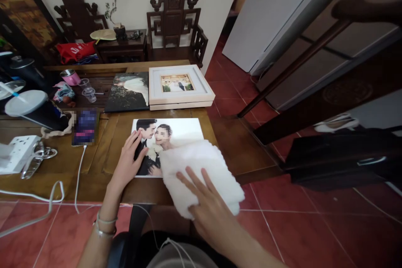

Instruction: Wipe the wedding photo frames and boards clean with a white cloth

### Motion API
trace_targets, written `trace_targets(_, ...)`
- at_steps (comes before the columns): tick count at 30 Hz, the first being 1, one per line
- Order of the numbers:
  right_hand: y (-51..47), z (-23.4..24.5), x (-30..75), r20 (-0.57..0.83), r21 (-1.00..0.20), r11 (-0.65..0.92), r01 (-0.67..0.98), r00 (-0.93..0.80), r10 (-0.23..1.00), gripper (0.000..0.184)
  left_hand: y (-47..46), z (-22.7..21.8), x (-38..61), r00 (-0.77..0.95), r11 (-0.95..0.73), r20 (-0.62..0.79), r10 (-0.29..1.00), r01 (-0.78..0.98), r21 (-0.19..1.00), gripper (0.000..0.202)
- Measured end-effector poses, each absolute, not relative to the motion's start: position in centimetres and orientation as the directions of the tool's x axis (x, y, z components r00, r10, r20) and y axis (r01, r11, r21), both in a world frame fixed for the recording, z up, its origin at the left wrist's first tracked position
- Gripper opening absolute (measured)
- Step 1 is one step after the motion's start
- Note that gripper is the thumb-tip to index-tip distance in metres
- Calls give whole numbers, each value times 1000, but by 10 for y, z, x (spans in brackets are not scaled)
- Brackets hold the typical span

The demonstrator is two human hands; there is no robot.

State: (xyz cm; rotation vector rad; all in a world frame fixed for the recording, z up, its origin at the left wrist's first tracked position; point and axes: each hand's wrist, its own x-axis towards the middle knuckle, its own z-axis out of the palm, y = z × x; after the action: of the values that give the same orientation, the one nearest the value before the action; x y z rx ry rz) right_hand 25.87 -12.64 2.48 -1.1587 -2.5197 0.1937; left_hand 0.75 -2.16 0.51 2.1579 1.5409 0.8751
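Observation:
A wedding photo print point(185, 130) lies flat on the wooden table point(100, 167) near its front right corner. My left hand point(128, 160) rests on the print's left edge, fingers spread flat, holding it down. My right hand point(204, 205) lies flat with fingers stretched out on a folded white towel point(201, 167), which covers the print's lower right part and hangs over the table edge.
Behind the print lie a dark photo canvas point(127, 92) and a white framed photo point(180, 86). To the left are a phone point(84, 127) on a white cable, a power strip point(15, 153), cups and a pink tumbler point(70, 77). Carved chairs stand at the wall; red tile floor lies to the right.

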Motion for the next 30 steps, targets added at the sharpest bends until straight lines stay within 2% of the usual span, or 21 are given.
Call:
trace_targets(7,-34,27,265,245,-241,605,759,-555,795,25,-17,-7,1,256,-403,319,913,699,591,50)
trace_targets(13,29,29,262,214,-196,541,818,-503,837,23,-18,-9,4,209,-368,318,925,705,607,48)
trace_targets(16,9,21,262,263,-185,591,786,-540,800,19,-20,-7,7,183,-343,309,933,709,616,48)
trace_targets(21,-77,12,262,344,-218,657,722,-573,744,19,-22,-4,8,170,-319,287,943,709,629,48)
trace_targets(26,-138,22,258,295,-255,663,704,-596,747,22,-22,-3,7,198,-312,246,949,714,627,50)
trace_targets(30,-114,29,259,299,-245,658,712,-590,750,27,-21,-3,6,219,-329,249,943,713,619,51)
